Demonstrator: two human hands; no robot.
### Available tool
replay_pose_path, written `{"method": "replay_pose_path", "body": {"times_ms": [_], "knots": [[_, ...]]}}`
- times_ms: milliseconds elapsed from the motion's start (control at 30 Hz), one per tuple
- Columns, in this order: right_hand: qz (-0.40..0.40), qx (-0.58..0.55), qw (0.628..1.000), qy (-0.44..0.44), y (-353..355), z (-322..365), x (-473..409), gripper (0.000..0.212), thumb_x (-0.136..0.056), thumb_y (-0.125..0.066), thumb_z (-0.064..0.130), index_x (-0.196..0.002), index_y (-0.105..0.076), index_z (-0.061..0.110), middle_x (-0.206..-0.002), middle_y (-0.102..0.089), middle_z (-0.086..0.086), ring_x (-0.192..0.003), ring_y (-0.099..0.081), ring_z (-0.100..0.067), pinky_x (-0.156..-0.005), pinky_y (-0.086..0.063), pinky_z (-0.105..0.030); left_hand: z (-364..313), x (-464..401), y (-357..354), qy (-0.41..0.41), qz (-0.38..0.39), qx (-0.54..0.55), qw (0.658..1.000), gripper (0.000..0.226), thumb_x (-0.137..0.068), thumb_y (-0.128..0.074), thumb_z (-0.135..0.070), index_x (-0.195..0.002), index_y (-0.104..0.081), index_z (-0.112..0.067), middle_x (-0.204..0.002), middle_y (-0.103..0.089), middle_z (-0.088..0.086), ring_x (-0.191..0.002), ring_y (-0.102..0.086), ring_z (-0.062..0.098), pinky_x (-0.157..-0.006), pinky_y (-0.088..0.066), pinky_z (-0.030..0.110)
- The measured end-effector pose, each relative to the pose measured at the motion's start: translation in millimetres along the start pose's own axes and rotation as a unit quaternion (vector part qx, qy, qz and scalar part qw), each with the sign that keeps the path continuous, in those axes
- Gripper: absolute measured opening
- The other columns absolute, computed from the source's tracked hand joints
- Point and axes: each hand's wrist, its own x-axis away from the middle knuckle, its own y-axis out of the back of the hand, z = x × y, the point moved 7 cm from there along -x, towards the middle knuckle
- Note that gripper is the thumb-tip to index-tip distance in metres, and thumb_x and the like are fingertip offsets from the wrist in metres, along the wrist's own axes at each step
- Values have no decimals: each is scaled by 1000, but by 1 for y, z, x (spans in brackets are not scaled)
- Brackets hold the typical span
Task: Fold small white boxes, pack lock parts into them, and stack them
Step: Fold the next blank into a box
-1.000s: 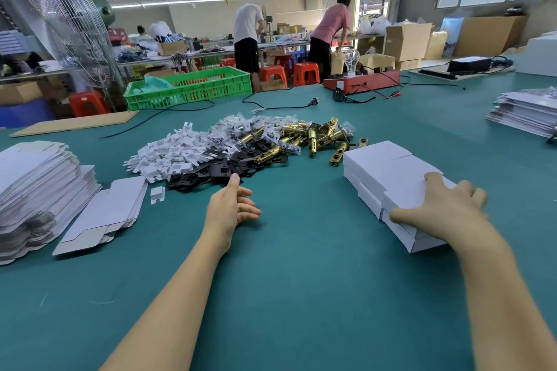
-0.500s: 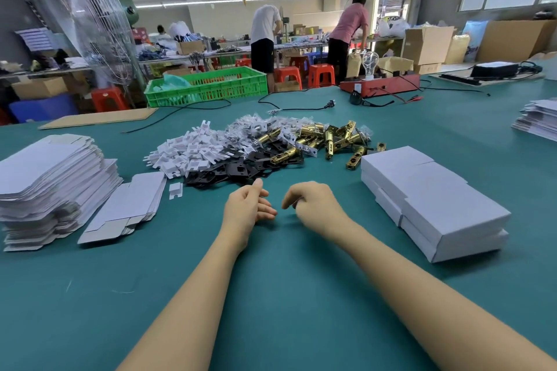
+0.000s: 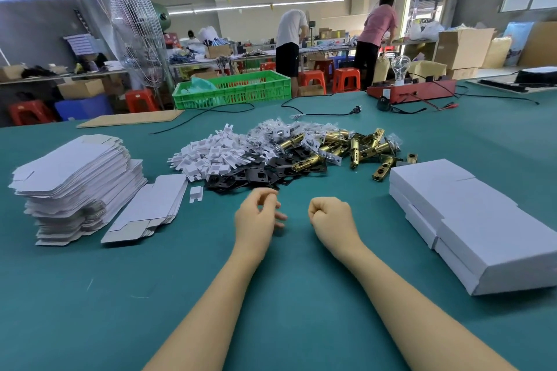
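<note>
A: Where are the hands?

B: Both are over the green tabletop (image 3: 90,295), in the middle, near each other but apart. The left hand (image 3: 256,215) has the thumb and first finger curled together at the top, and other fingers point to the right. I see nothing between them, but the fingertips are blurred, so I cannot tell if it pinches something small. The right hand (image 3: 331,217) is clenched into a fist and I see nothing inside it.

A: And the boxes?

B: The folded white boxes (image 3: 470,220) are stacked on the right side of the tabletop, in two layers, well apart from the right hand. The flat unfolded box blanks (image 3: 72,178) make a high stack on the left. Just beside it lies a lower stack of blanks (image 3: 150,208), tilted toward the hands.

A: The lock parts?

B: They lie in one long heap just behind the hands. On its left are white plastic pieces (image 3: 211,153), in front are black plates (image 3: 241,178), and to the right are brass latches (image 3: 355,147), some among small clear bags. One single white piece (image 3: 196,193) lies apart, between the lower blanks and the black plates.

A: Something further back?

B: A green crate (image 3: 235,90) and a red device (image 3: 413,90) with a bulb on it, at the far edge.
</note>
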Motion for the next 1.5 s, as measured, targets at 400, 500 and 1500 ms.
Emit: {"method": "replay_pose_path", "body": {"times_ms": [400,500,1500], "knots": [[11,-68,997,-40,-1,-10,-5,25,-59,-33,-11,-50,-46,10,-50,-46,-2,-52,-38,-19,-53,-31,-29,14,-62,152,109,-67,-653,746,53,-102,-33,-41,-145,-33,-11,-158,-24,17,-148,-10,31,-114,-13,61],[7,-82,995,-48,0,-11,-4,30,-59,-34,-10,-48,-50,13,-49,-53,0,-53,-47,-19,-52,-39,-29,26,-58,164,155,-54,-663,730,50,-103,-29,-40,-140,-38,-7,-148,-40,15,-144,-21,30,-114,-16,60],[0,-216,974,-68,0,-10,-4,14,-97,-44,21,-91,-55,26,-85,-65,2,-61,-63,-10,-54,-47,-25,9,11,24,127,-39,209,969,12,-97,-53,1,-98,-63,-6,-99,-70,11,-83,-66,24,-79,-55,40]]}}
